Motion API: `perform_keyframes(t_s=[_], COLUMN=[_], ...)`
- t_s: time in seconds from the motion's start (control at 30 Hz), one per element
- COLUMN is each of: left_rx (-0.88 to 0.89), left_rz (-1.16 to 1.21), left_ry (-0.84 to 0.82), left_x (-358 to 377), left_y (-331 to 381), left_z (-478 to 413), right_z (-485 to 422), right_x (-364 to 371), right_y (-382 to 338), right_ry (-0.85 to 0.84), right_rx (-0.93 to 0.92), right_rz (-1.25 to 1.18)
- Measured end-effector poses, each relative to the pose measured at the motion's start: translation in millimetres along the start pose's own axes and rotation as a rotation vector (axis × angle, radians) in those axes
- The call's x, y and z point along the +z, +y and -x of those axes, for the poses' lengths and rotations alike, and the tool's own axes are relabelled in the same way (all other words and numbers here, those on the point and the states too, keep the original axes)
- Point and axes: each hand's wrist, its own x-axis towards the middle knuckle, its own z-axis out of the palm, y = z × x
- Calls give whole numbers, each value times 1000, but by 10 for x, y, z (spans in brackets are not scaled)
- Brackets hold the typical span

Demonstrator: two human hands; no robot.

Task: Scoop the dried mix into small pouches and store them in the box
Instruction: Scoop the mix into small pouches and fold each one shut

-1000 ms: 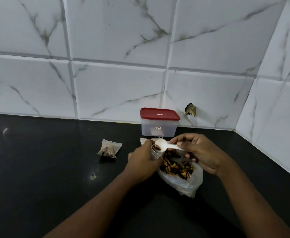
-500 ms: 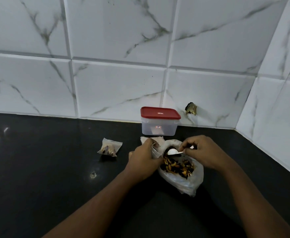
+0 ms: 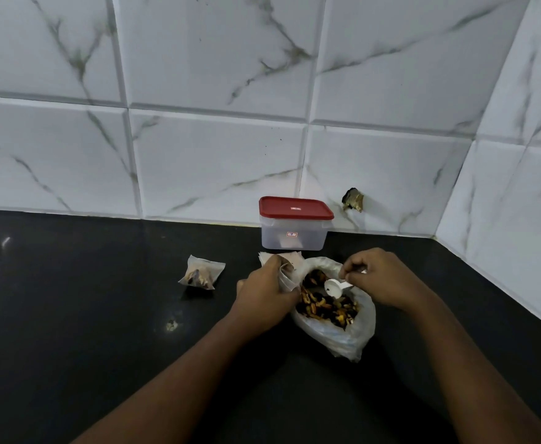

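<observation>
- Risk: the small white plastic spoon [image 3: 334,288] sits bowl-down in the dark-and-orange dried mix [image 3: 323,307]. Lifted overfull or tilted, it would likely shed pieces onto the black desk [image 3: 102,315] short of the pouch.
- Risk: the crumpled clear plastic bag [image 3: 343,338] lies slumped with its mouth open and its right side unsupported. A hard dig could drag it or fold the mouth shut.
- Risk: the small translucent empty pouch [image 3: 287,275] looks narrow-mouthed. If the grip slackens, the opening may close before the spoon arrives.
- Left hand [image 3: 262,298]: fingers curled, gripping that pouch right at the bag's left rim. Cannot tell whether they also hold the bag.
- Right hand [image 3: 381,277]: fingers [image 3: 347,274] pinching the spoon's handle, with the bowl just below them, touching the mix.
- One filled translucent pouch [image 3: 202,272] lies on the desk, well left of both hands.
- The clear plastic box with red lid [image 3: 295,224] stands closed against the white marble-tile wall [image 3: 198,155], just behind the hands. It will need opening before anything is stored.
</observation>
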Motion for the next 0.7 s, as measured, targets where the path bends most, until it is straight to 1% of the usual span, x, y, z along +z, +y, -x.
perform_keyframes(t_s=[0.1,0.17,0.3,0.4,0.57,0.7], left_rx=[-4,-8,-11,-11,-16,-4], left_rz=[14,11,10,6,15,21], left_ry=[-6,-4,-10,-14,-17,-11], left_x=[4,5,1,-4,-14,-19], left_y=[-4,-3,11,18,24,28], left_z=[-8,-11,-8,-2,3,14], right_z=[-12,-18,-47,-54,-78,-69], right_x=[99,173,190,151,129,142], right_y=[-27,-45,-16,6,31,-44], right_ry=[-32,-15,21,-13,-76,-94], right_rx=[52,124,292,360,376,249], right_rz=[-277,-439,-645,-818,-1024,-1131])
